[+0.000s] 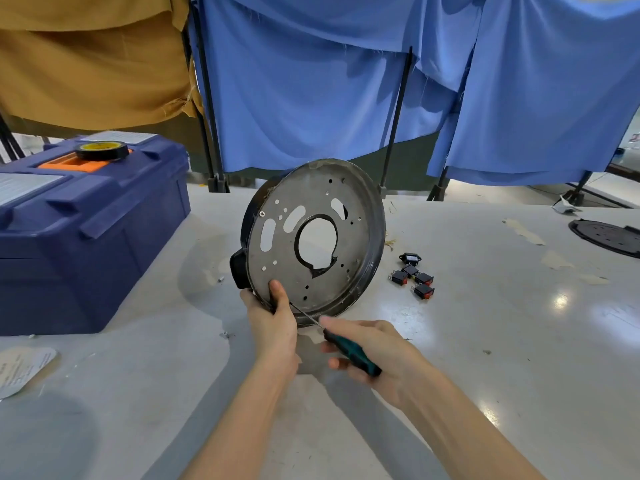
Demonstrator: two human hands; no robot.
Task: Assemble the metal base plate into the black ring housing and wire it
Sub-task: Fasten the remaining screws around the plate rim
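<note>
Centre: round grey metal base plate [349, 271] seated in black ring housing [380, 237]; my left hand [273, 327] grips rim, right hand [377, 351] holds teal-handled screwdriver [350, 353]; screws, wiring seemingly pending.

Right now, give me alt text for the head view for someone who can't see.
The left hand holds the black ring housing and metal base plate on edge over a table, while the right hand points a screwdriver at its lower rim.
</note>
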